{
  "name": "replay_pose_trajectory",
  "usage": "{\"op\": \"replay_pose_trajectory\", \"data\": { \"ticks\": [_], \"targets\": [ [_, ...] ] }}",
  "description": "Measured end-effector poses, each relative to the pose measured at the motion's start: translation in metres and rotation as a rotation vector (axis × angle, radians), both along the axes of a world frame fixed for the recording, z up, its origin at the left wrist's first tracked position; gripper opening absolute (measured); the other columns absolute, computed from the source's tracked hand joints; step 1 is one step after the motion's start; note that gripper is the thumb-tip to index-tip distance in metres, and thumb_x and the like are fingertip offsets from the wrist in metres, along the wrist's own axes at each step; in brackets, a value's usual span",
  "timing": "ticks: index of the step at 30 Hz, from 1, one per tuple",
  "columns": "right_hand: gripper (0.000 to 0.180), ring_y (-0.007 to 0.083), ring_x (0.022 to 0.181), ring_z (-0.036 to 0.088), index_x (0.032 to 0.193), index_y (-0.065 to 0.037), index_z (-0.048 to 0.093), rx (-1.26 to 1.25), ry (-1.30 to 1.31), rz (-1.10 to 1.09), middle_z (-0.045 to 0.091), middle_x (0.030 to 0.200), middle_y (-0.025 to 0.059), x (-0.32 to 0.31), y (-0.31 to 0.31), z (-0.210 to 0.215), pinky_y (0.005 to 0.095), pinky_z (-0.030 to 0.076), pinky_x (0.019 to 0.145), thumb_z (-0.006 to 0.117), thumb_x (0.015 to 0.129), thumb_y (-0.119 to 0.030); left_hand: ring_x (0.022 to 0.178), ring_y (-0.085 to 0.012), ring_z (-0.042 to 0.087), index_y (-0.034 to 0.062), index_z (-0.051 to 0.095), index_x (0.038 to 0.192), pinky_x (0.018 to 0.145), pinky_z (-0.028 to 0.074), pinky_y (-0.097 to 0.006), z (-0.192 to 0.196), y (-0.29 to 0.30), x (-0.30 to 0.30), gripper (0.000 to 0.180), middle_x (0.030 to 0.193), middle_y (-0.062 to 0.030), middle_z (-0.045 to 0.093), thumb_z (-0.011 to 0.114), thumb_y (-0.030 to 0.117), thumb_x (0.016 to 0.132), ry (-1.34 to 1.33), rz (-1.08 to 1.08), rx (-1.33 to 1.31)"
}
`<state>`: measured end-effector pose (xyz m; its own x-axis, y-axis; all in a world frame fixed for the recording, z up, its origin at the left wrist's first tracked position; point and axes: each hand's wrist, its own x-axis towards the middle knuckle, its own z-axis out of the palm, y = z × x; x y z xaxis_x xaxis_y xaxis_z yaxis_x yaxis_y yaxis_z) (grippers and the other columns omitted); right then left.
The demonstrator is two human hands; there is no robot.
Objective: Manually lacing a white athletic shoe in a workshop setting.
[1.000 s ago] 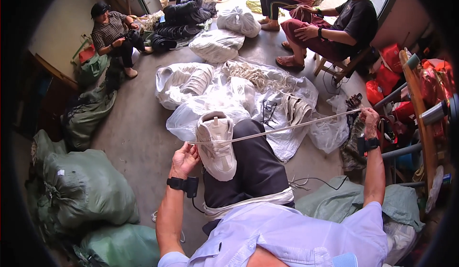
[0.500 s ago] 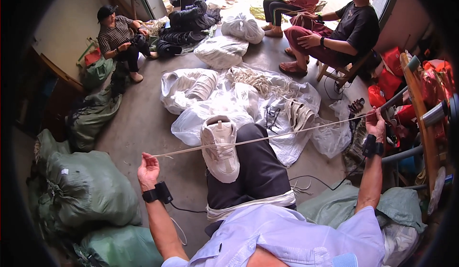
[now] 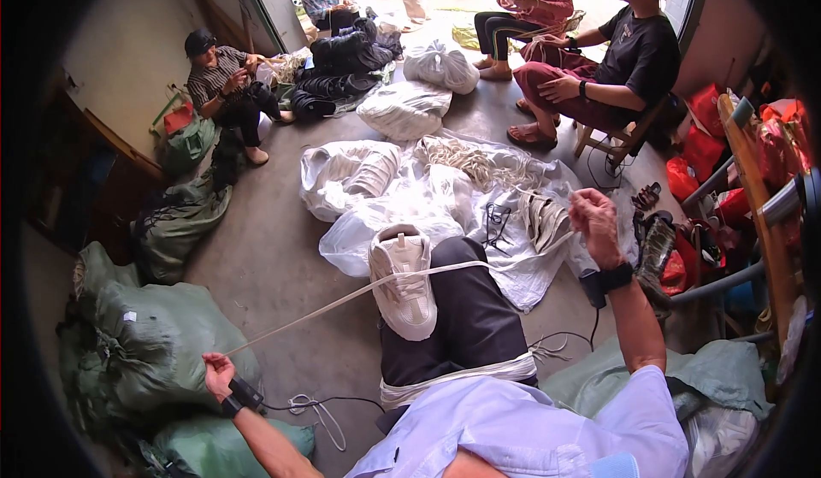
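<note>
A cream sneaker (image 3: pixel 400 286) rests on my dark-trousered thighs, toe toward me. One long pale shoelace (image 3: pixel 318 310) crosses over its front. At the far left, my left hand (image 3: pixel 219 375) is closed in a pinch on one end of the lace, pulling that side straight. My right hand (image 3: pixel 596 221), raised right of my knees, has its fingers curled closed. The lace slackens on this side and seems to run up to those fingers, though it blends into the white plastic behind. More pale laces (image 3: pixel 462 374) are wound across my thighs.
White plastic bags (image 3: pixel 389 221) with shoe parts and a heap of laces (image 3: pixel 466 160) lie beyond my knees. Stuffed green sacks (image 3: pixel 162 341) stand at left. A wooden frame (image 3: pixel 757 213) and red bags are at right. Several people sit around, one on a wooden stool (image 3: pixel 611 140).
My left hand has moved outward and toward me, drawing the lace leftward. My right hand has come inward, and the lace, taut before, now sags on the right.
</note>
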<state>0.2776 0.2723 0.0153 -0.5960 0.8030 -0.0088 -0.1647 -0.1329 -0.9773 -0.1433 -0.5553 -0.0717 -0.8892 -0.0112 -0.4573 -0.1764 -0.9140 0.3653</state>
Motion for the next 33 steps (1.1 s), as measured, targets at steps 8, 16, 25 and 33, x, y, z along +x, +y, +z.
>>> {"op": "replay_pose_trajectory", "data": {
  "ticks": [8, 16, 25, 33],
  "targets": [
    [0.01, 0.0055, 0.07, 0.059, 0.095, 0.001, 0.071, 0.168, -0.025, 0.31, 0.068, 0.077, 0.0006, -0.085, -0.093, -0.007, 0.0223, 0.048, 0.062, 0.068, 0.091, -0.007, 0.07, -0.0188, 0.064, 0.0033, 0.069, 0.097, 0.069, 0.057, -0.033, 0.011, -0.029, 0.035, 0.024, 0.082, -0.0056, 0.07, 0.051, 0.019, 0.102, -0.035, 0.134, -0.008],
    [0.012, 0.023, 0.073, 0.066, 0.089, -0.002, 0.07, 0.623, -0.145, 0.466, 0.068, 0.078, 0.0116, -0.114, -0.15, -0.027, 0.0357, 0.051, 0.067, 0.07, 0.085, -0.013, 0.063, -0.0124, 0.059, 0.0049, 0.067, 0.102, 0.059, 0.053, -0.026, 0.016, -0.004, 0.061, 0.022, 0.081, -0.0018, 0.067, 0.053, 0.022, 0.104, 0.067, -0.015, -0.114],
    [0.011, 0.0312, 0.075, 0.066, 0.087, -0.004, 0.064, 1.055, -0.16, 0.422, 0.065, 0.082, 0.0114, -0.128, -0.163, -0.046, 0.0407, 0.051, 0.067, 0.07, 0.081, -0.011, 0.055, -0.0037, 0.038, 0.0043, 0.061, 0.122, 0.044, 0.032, -0.02, 0.051, 0.229, 0.088, 0.022, 0.087, 0.0006, 0.057, 0.058, 0.013, 0.101, 0.129, -0.424, -0.616],
    [0.009, 0.0315, 0.073, 0.064, 0.087, -0.006, 0.059, 1.057, -0.154, 0.528, 0.062, 0.08, 0.0109, -0.12, -0.163, -0.051, 0.0409, 0.05, 0.065, 0.065, 0.084, -0.013, 0.055, -0.002, 0.042, -0.001, 0.065, 0.116, 0.048, 0.033, -0.018, 0.064, 0.373, 0.138, 0.022, 0.092, -0.0029, 0.067, 0.063, 0.011, 0.098, 0.293, -0.69, -0.884]
  ]
}}
